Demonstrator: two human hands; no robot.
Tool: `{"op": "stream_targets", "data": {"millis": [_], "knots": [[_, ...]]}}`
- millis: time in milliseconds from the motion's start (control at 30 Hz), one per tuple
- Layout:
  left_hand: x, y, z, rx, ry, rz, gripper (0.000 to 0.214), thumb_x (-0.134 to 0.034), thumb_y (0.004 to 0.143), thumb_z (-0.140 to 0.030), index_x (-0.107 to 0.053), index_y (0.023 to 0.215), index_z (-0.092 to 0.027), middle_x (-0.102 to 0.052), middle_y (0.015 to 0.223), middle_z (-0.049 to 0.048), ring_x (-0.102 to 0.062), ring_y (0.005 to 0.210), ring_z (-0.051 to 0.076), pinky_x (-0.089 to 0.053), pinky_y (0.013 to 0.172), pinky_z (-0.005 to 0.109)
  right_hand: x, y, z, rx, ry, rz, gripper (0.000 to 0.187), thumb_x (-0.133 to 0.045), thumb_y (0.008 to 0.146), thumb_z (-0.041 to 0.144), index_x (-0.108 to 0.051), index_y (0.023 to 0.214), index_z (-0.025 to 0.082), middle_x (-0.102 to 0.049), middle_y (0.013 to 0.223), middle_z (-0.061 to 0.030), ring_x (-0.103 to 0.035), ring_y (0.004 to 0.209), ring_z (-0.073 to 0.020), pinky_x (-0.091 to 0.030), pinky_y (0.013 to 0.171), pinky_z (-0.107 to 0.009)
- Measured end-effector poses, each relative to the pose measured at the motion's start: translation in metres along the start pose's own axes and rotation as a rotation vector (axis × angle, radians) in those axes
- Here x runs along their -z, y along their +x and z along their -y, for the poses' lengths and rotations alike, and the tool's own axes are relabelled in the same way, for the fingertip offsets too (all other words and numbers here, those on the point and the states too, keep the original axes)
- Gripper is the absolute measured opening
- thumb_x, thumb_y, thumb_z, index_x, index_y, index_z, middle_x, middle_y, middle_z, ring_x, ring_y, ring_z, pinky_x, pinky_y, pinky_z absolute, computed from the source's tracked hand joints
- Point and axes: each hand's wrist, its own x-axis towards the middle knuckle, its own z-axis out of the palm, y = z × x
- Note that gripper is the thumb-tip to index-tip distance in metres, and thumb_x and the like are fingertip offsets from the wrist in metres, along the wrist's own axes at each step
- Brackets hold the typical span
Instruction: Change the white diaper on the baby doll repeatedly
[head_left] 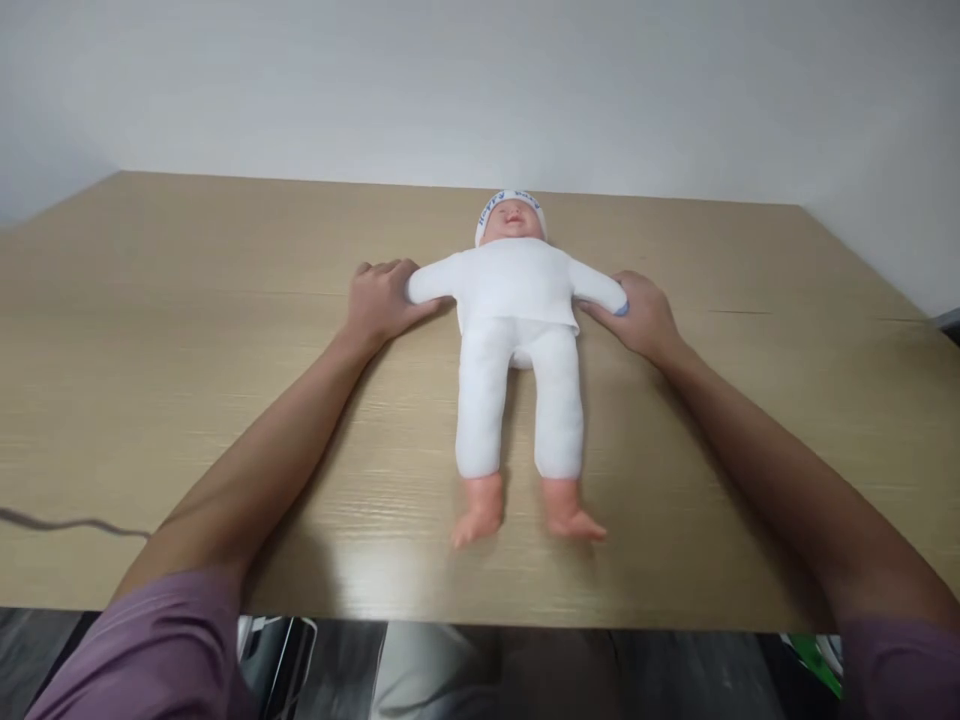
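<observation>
So the biggest thing here is the light wood-grain table (225, 330), running right back to a plain white wall. Lying flat on its back in the middle of it, head away from the camera and feet toward the near edge, is a baby doll (517, 330) in a white one-piece. The body looks stuffed and squishy, so I'd guess it's light and floppy with limbs that just flop around. The head and the bare feet (525, 515) look like harder vinyl, smooth but not fragile. Honestly the torso or just under the arms seems like the safest place to grab it, since lifting by the sleeves would probably let it sag. The left hand (382, 300) has its fingers curled closed round the end of one outstretched sleeve. The right hand (641, 315) is wrapped round the other sleeve end the same way, with a bit of blue peeking out at the tip. The doll wears a little white cap (510, 203) with blue print. A thin grey cable (67, 523) trails in at the left edge. No container of any kind shows in the shot.
</observation>
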Motion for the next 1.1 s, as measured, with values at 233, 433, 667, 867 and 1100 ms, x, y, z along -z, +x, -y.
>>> {"op": "stream_targets", "data": {"millis": [233,433,667,867,1100], "knots": [[-0.018,0.014,0.017,0.002,-0.060,-0.063,0.083,-0.075,0.084,-0.091,-0.067,0.130,-0.023,-0.071,0.135,0.0165,-0.063,0.127,0.042,-0.046,0.114,0.054,-0.020,0.021,-0.031,0.013,-0.028,-0.049,0.087,-0.056,0.095,0.095,-0.071,0.133,0.019,-0.072,0.124,-0.0214,-0.064,0.119,-0.0462,-0.051,0.109,-0.065],[-0.018,0.013,0.026,0.050,-0.074,-0.008,0.079,-0.073,0.089,-0.089,-0.067,0.133,-0.023,-0.070,0.136,0.0177,-0.060,0.132,0.046,-0.044,0.116,0.057,-0.023,0.020,-0.038,0.033,-0.050,-0.046,0.084,-0.054,0.101,0.088,-0.068,0.151,0.022,-0.071,0.142,-0.0214,-0.062,0.130,-0.0467,-0.047,0.117,-0.066],[-0.014,0.002,0.023,0.130,-0.116,-0.002,0.067,-0.078,0.093,-0.072,-0.064,0.136,-0.022,-0.068,0.139,0.0189,-0.057,0.136,0.047,-0.043,0.119,0.060,-0.025,0.010,-0.042,-0.075,-0.059,-0.071,0.089,-0.064,0.099,0.078,-0.058,0.163,0.017,-0.067,0.150,-0.0253,-0.058,0.137,-0.0492,-0.048,0.116,-0.068],[-0.004,-0.017,0.024,0.154,-0.145,-0.003,0.051,-0.074,0.096,-0.053,-0.063,0.134,-0.021,-0.069,0.142,0.0176,-0.058,0.134,0.044,-0.042,0.121,0.060,-0.016,-0.010,-0.037,-0.086,-0.082,-0.133,0.068,-0.070,0.098,0.058,-0.066,0.153,0.018,-0.071,0.145,-0.0221,-0.061,0.132,-0.0446,-0.051,0.115,-0.064],[0.006,-0.022,0.016,0.221,-0.138,-0.017,0.034,-0.069,0.099,-0.045,-0.067,0.125,-0.023,-0.072,0.136,0.0168,-0.059,0.134,0.043,-0.043,0.115,0.060,-0.010,-0.011,-0.033,-0.127,-0.078,-0.171,0.051,-0.067,0.099,0.043,-0.075,0.145,0.022,-0.075,0.134,-0.0198,-0.063,0.124,-0.0427,-0.052,0.110,-0.061]]}}
